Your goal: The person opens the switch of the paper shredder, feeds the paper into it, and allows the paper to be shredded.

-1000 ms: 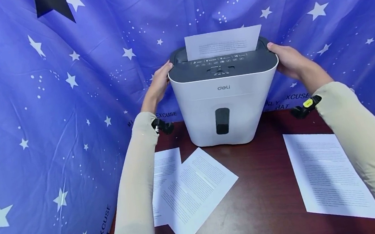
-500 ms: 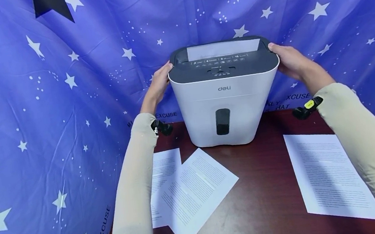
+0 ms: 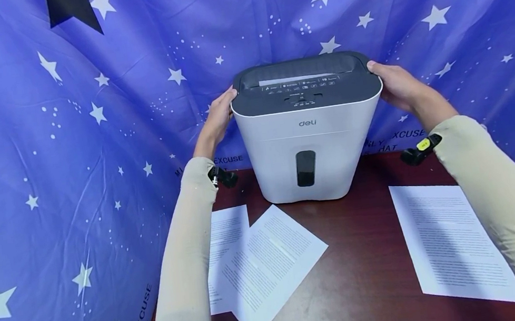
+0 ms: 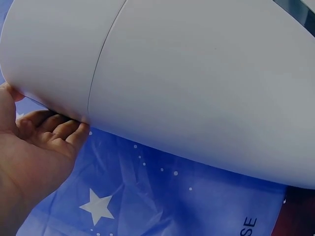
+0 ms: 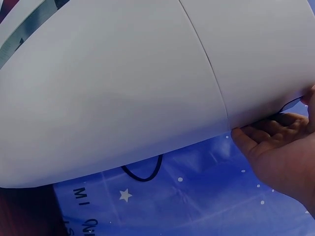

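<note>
A white paper shredder (image 3: 281, 163) with a dark grey top stands upright at the back of the table. Only a thin strip of a paper sheet (image 3: 296, 79) shows above its slot. My left hand (image 3: 217, 121) grips the shredder's left top edge, thumb on the rim. On the opposite side my right hand (image 3: 407, 89) holds the right top edge the same way. In the left wrist view the left hand's fingers (image 4: 64, 132) curl in under the white casing. The right wrist view shows the right hand's fingers (image 5: 258, 135) bent against the casing below the lid.
Two overlapping printed sheets (image 3: 274, 264) lie on the dark red table (image 3: 361, 276) at front left. Another printed sheet (image 3: 452, 239) lies at the right, partly behind the right sleeve. A starry blue curtain (image 3: 135, 89) hangs close behind. A black cord (image 5: 147, 178) loops behind the shredder.
The paper sheet has sunk down into the shredder's slot, from standing well above it to a thin strip. Both hands have kept their hold on the shredder's sides.
</note>
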Motion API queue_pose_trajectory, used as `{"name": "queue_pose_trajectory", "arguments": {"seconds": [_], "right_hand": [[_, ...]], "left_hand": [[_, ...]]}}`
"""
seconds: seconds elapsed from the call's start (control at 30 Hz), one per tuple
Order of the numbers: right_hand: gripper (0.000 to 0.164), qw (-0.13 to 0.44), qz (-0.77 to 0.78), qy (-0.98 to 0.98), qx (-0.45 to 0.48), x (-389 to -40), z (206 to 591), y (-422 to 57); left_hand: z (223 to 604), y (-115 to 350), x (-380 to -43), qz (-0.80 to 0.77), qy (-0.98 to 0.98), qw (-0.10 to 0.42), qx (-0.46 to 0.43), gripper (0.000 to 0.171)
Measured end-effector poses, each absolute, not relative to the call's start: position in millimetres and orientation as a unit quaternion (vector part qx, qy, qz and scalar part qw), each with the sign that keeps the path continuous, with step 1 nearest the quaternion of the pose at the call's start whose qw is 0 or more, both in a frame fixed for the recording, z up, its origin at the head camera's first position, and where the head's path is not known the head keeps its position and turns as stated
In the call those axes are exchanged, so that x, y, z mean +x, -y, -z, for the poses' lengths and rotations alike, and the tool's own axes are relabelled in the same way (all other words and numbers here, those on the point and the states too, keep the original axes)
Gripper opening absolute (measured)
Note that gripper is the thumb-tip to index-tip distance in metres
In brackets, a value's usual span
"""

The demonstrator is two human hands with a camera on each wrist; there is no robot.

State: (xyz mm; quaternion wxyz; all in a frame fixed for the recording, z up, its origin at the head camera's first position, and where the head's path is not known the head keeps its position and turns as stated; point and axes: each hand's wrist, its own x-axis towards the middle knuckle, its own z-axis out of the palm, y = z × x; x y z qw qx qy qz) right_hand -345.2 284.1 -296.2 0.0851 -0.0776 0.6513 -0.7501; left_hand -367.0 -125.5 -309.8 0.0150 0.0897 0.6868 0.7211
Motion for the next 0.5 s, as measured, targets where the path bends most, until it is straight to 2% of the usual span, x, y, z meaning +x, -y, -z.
{"name": "queue_pose_trajectory", "arguments": {"seconds": [0.5], "right_hand": [[0.026,0.082,0.758,-0.641,-0.084,-344.0,299.3,-284.0]], "left_hand": [[312.2,125.5,-367.1,-0.724,-0.684,0.016,0.089,0.054]]}}
